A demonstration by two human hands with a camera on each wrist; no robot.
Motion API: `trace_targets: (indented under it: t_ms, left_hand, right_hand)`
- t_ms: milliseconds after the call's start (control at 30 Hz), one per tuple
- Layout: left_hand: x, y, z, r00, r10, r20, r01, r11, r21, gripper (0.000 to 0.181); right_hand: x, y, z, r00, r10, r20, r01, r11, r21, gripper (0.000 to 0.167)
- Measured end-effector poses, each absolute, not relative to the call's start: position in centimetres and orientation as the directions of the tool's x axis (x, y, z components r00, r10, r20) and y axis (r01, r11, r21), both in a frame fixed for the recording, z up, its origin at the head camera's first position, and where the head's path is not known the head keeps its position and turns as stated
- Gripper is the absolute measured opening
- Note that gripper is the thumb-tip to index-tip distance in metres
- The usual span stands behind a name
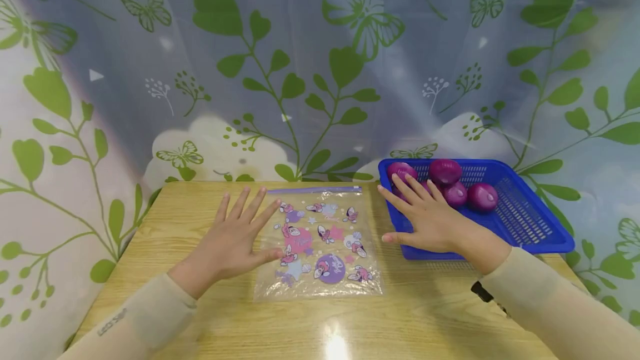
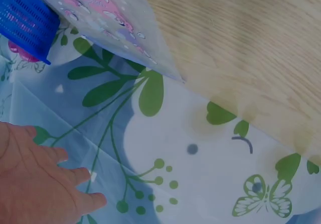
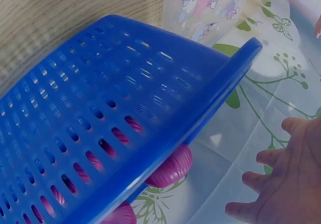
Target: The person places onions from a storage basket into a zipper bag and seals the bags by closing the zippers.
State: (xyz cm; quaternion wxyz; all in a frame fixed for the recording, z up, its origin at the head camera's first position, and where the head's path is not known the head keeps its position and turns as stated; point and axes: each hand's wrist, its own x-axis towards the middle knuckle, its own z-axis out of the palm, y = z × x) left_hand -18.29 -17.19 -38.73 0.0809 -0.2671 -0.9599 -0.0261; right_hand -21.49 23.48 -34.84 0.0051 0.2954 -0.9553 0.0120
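Fingers spread and straight, my left hand [image 1: 227, 246] hovers at the left side of a clear printed zip bag [image 1: 320, 243] and holds nothing. The bag lies flat on the wooden table, its purple slider strip along the far edge. On the right, my right hand [image 1: 430, 221] is likewise spread, in front of a blue plastic basket [image 1: 530, 238]. Several red onions [image 1: 482, 198] sit in the basket, some partly hidden behind that hand. In the right wrist view, the basket's slotted wall [image 3: 100, 98] stands beside the right hand [image 3: 291, 179], apart from it.
The wooden table [image 1: 350, 326] reaches a patterned curtain [image 1: 280, 71] with green leaves and butterflies hanging at its back edge. The basket stands at the table's back right corner. A black strap [image 1: 482, 292] shows at the right sleeve.
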Motion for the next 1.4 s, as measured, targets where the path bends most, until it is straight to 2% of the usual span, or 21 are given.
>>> trace_targets:
  t_ms: [400, 900, 1400]
  left_hand:
    - [-18.1, -17.0, -39.7, -0.846, 0.508, 0.162, 0.519, 0.854, 0.031, 0.092]
    - [-17.1, -16.9, -41.4, -0.838, 0.525, 0.149, 0.539, 0.838, 0.079, 0.092]
    - [-16.0, -16.0, -42.7, -0.842, 0.522, 0.139, 0.539, 0.830, 0.146, 0.091]
  right_hand:
    - [-21.3, 23.3, -35.5, -0.825, -0.566, 0.014, -0.566, 0.823, -0.048, 0.093]
    - [-20.7, 22.1, -37.4, -0.774, -0.627, 0.091, -0.633, 0.771, -0.069, 0.091]
    - [-19.1, 20.6, -38.2, -0.747, -0.660, 0.079, -0.665, 0.742, -0.084, 0.093]
